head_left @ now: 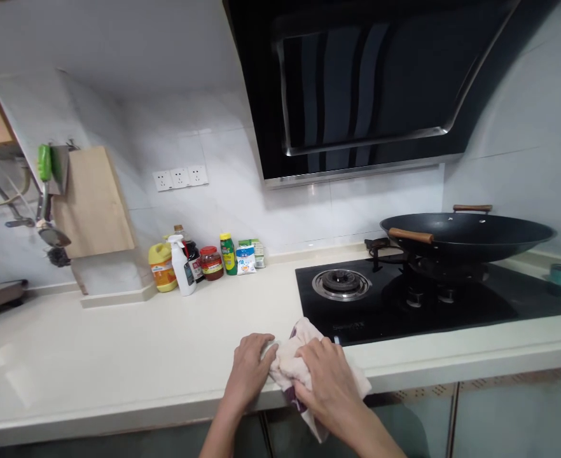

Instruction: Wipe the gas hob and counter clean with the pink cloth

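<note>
A pale pink cloth point(292, 366) with dark purple patches lies bunched at the counter's front edge, one corner hanging over it. My right hand point(331, 375) is closed on the cloth from above, its fingers pressed into the folds. At the cloth's left side, my left hand point(250, 369) has its thumb and forefinger bent around a fold; its other fingertips are hidden. Just beyond the cloth is the near left corner of the black gas stove point(357, 323), which the cloth's top reaches beside.
A large black wok point(476, 236) with wooden handles sits on the right burner; the left burner point(341, 283) is bare. Along the wall stand a spray bottle point(182, 267), a sauce jar point(211, 264) and several other containers. The range hood point(357, 89) overhangs the stove. A cutting board point(96, 203) hangs left.
</note>
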The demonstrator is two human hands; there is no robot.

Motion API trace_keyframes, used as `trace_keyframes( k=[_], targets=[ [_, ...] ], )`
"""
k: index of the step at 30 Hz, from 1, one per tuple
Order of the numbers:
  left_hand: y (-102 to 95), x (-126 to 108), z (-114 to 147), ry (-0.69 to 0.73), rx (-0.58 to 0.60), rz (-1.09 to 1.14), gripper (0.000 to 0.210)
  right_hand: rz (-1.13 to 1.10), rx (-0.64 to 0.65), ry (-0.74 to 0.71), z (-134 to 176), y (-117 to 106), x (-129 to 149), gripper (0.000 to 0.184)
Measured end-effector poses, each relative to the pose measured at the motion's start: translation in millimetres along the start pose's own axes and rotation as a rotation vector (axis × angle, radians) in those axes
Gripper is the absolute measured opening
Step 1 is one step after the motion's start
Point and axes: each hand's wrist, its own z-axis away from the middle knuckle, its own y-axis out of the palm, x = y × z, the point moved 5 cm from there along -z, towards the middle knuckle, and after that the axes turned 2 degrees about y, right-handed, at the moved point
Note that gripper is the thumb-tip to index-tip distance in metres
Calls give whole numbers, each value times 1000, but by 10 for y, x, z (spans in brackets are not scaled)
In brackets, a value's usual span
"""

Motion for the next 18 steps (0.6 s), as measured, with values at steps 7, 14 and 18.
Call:
trace_keyframes(
  k=[7, 14, 18],
  targets=[
    [-28, -59, 2, 14, 17, -12, 25, 53, 23, 30, 170, -223, -491, 26],
    [-37, -79, 11, -10, 45, -18, 26, 327, -68, 375, 571, -876, -1688, 33],
    [-23, -62, 14, -7, 35, -31, 24, 476, -159, 583, 747, -1221, -2221, 45]
  ],
)
